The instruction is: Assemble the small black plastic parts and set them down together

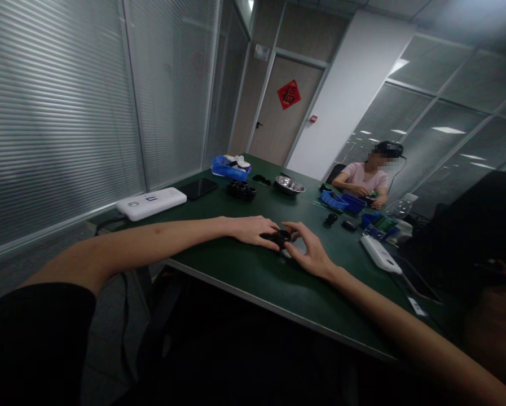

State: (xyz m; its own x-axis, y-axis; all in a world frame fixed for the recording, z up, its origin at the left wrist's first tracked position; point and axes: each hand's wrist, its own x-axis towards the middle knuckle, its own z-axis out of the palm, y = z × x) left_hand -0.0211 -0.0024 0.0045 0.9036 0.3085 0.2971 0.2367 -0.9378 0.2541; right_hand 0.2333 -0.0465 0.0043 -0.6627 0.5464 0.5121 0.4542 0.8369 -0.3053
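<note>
A small black part (283,238) with a round, ring-like end is between my two hands over the green table; its exact kind is too dark to make out. My left hand (255,230) grips its left side, thumb below and fingers above. Curved around the round end from the right, the thumb and index finger of my right hand (311,251) touch it at its upper and lower edges. Beyond my hands lies a cluster of similar-looking black parts (241,190), with a shiny metal bowl (290,186) to its right.
A blue bin (231,169) of white items stands at the far left. Nearer are a phone (201,188) and a white power bank (151,203). Across the table a person (365,179) works behind blue trays (334,200). Another white device (380,253) lies at right.
</note>
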